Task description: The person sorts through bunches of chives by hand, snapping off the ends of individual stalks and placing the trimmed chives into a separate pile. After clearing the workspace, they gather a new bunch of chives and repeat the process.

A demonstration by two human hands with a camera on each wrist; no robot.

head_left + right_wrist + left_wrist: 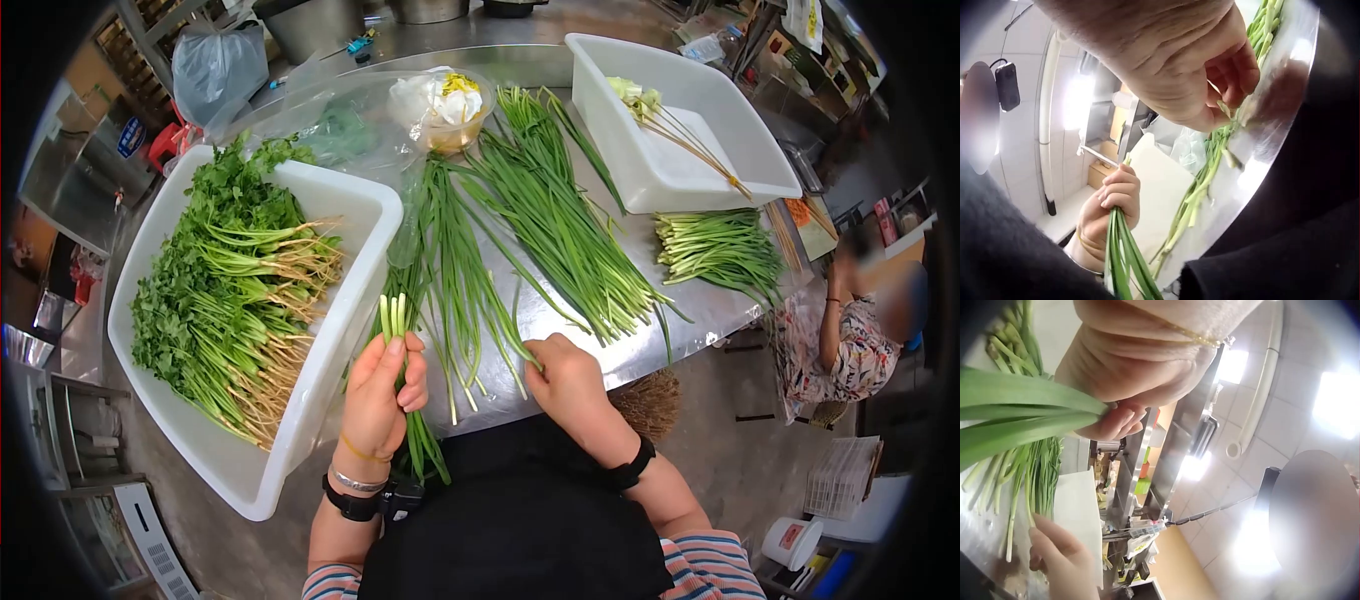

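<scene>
The left hand (378, 392) grips a small bunch of green stalks (393, 312), pale ends up past the thumb and green leaves hanging below the fist. At the table's near edge, the right hand (568, 385) pinches the end of a stalk between thumb and fingers; the right wrist view shows its curled fingers (1233, 78) there. Between the hands a loose spread of long green stalks (455, 270) lies on the metal table (500, 405). A thicker pile (570, 230) lies just beyond the right hand.
At left, a white tub (268, 480) holds leafy greens with roots (235, 290). Another white tub (690, 130) stands back right, beside a short green bundle (715, 250). Plastic bags and a clear bowl (455, 125) are at the back. A person (850, 335) sits far right.
</scene>
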